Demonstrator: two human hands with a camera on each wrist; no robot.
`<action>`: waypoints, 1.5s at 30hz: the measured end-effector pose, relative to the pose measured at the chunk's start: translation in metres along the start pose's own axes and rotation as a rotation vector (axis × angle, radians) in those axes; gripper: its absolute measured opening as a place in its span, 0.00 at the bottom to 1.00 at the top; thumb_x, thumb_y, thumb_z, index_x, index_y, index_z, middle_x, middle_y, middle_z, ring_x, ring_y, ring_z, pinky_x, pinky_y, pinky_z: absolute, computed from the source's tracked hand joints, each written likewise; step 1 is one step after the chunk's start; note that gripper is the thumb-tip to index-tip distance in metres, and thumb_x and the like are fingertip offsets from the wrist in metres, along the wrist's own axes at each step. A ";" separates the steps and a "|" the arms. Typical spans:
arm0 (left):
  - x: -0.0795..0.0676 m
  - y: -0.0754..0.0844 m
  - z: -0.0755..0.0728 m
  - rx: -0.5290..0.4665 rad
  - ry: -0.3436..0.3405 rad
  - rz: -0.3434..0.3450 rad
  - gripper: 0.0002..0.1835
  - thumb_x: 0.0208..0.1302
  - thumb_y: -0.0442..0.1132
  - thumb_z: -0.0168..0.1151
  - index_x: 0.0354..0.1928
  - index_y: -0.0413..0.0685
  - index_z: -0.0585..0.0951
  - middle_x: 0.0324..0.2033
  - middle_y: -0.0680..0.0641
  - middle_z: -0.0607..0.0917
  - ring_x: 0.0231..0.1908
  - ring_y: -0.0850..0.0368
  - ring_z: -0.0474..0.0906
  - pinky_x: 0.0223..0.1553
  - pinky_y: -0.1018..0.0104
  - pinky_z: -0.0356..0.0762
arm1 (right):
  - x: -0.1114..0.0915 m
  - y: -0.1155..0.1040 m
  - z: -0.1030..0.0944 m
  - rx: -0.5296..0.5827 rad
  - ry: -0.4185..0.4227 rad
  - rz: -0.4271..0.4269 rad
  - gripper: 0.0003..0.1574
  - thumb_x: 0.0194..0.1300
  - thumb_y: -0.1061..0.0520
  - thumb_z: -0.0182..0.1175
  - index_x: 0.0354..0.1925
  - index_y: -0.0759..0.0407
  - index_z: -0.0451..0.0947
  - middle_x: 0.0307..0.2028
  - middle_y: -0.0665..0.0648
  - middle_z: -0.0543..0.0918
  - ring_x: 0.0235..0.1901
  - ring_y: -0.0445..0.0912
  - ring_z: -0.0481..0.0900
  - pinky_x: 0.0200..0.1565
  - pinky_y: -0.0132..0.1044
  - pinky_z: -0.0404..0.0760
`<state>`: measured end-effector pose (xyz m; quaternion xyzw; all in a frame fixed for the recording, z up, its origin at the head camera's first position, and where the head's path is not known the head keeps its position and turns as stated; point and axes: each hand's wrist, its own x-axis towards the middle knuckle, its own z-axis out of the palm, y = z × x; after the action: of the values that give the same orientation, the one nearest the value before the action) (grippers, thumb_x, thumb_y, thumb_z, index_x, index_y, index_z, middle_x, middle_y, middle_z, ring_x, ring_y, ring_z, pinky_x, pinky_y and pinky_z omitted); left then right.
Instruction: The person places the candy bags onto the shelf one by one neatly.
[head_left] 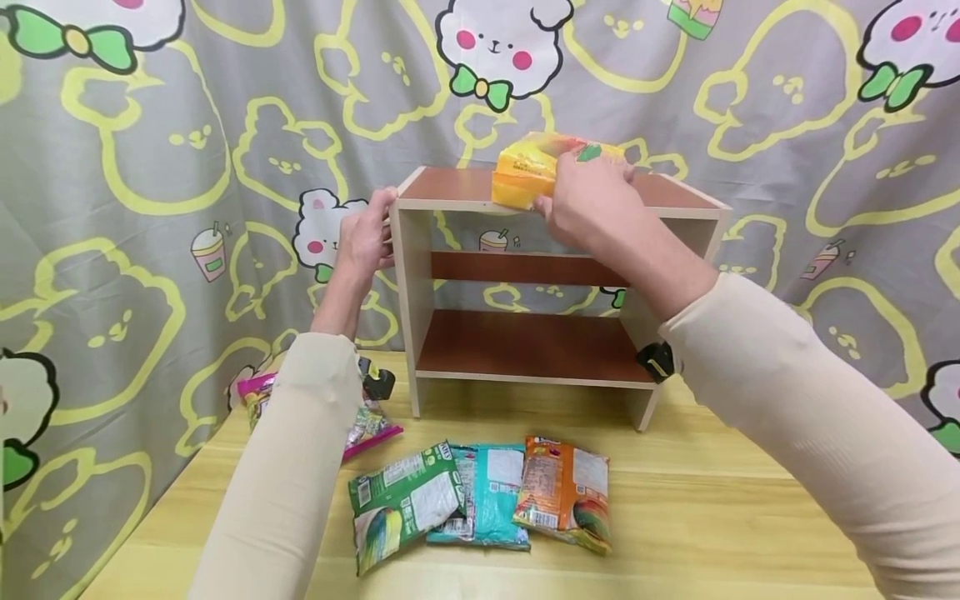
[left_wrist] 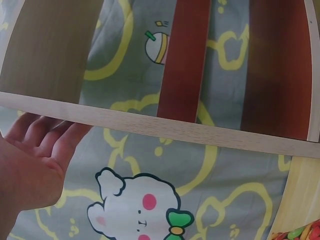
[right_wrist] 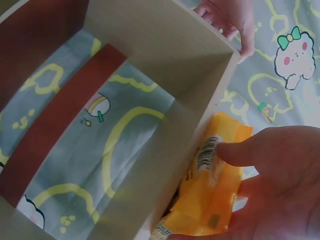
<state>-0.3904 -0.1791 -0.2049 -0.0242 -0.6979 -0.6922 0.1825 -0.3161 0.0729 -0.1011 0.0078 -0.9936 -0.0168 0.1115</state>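
My right hand [head_left: 596, 196] grips a yellow-orange snack packet [head_left: 525, 171] on the top board of a small wooden shelf [head_left: 525, 371], near its front edge. In the right wrist view the thumb lies over the barcode on the packet [right_wrist: 212, 165], with the other fingers on its far side. My left hand [head_left: 366, 233] rests against the outside of the shelf's left panel, close to the upper corner. The left wrist view has these fingers [left_wrist: 42, 132] reaching behind the panel's pale front edge, their tips partly hidden.
Before the shelf lie a green packet [head_left: 408, 500], a teal packet [head_left: 498, 500] and an orange packet [head_left: 562, 492] on the wooden table [head_left: 712, 517]. A pink-edged bag [head_left: 371, 429] sits at the left, partly behind my left forearm. A patterned curtain [head_left: 285, 50] hangs behind.
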 end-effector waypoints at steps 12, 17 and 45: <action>0.002 -0.001 0.002 -0.040 0.007 -0.003 0.24 0.60 0.63 0.62 0.37 0.49 0.84 0.17 0.51 0.73 0.21 0.57 0.73 0.26 0.67 0.74 | -0.008 0.007 0.019 0.090 0.158 -0.073 0.49 0.76 0.45 0.47 0.77 0.72 0.40 0.61 0.82 0.65 0.64 0.73 0.61 0.66 0.61 0.60; 0.001 -0.002 0.002 -0.025 0.011 0.012 0.25 0.60 0.65 0.61 0.34 0.49 0.83 0.17 0.51 0.69 0.20 0.58 0.69 0.24 0.67 0.70 | -0.006 0.006 0.018 0.107 0.161 -0.059 0.49 0.75 0.46 0.49 0.77 0.70 0.40 0.61 0.81 0.64 0.66 0.71 0.60 0.67 0.59 0.63; -0.001 0.000 0.001 -0.007 0.005 0.001 0.29 0.60 0.68 0.60 0.41 0.48 0.84 0.22 0.48 0.74 0.27 0.54 0.76 0.32 0.66 0.75 | 0.032 0.005 0.012 0.341 0.094 -0.279 0.43 0.71 0.52 0.49 0.80 0.51 0.50 0.67 0.68 0.69 0.70 0.64 0.57 0.70 0.56 0.55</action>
<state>-0.3899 -0.1776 -0.2049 -0.0235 -0.6951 -0.6944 0.1846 -0.3504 0.0774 -0.1058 0.1646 -0.9651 0.1364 0.1513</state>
